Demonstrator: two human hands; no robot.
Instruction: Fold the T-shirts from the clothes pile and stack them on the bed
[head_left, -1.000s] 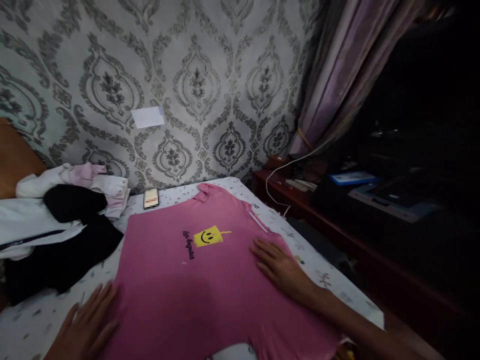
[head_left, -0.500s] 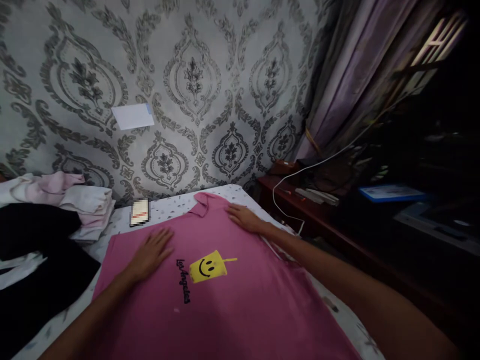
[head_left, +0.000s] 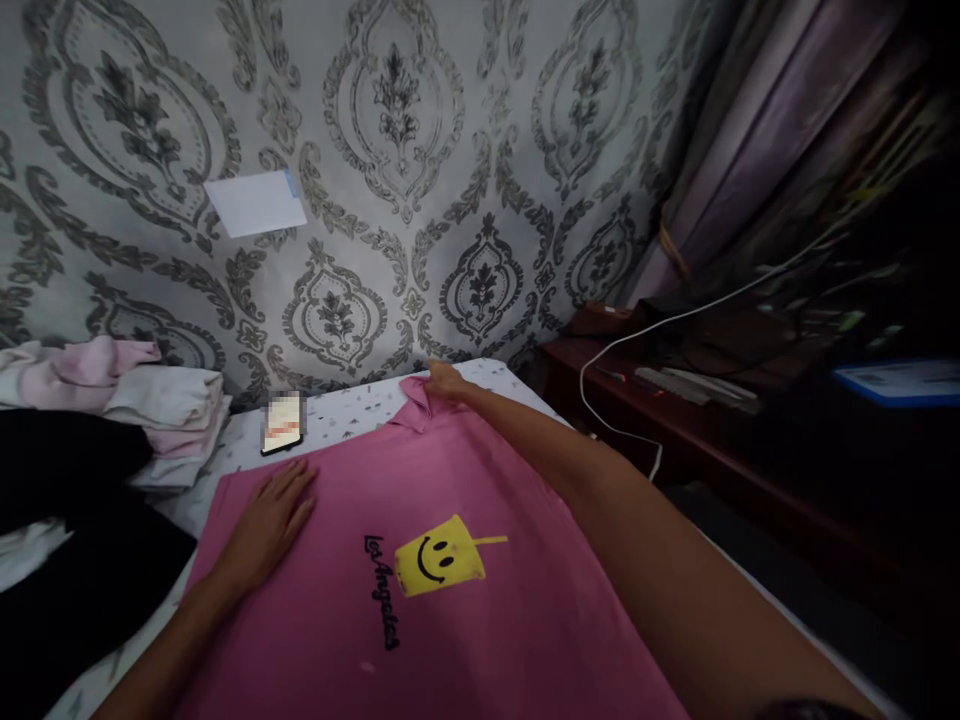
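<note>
A pink shirt [head_left: 322, 570] lies spread out, with a yellow smiling cup print [head_left: 440, 557] and dark lettering on it. My left hand [head_left: 270, 520] rests flat on the shirt's left part, fingers spread a little. At the far edge, my right hand [head_left: 444, 383] has its fingers closed on the shirt beside the folded collar [head_left: 412, 405]. The right fingertips are partly hidden.
A phone-like object [head_left: 283, 423] lies beyond the shirt on the patterned white sheet [head_left: 345, 418]. Folded clothes [head_left: 169, 415] and black fabric [head_left: 90, 560] are at left. A dark red table [head_left: 600, 380] with a white cable [head_left: 592, 400] stands at right.
My right hand has moved from lying flat on the shirt to the far edge by the collar and closed there. My left hand has slid slightly left. The view has shifted.
</note>
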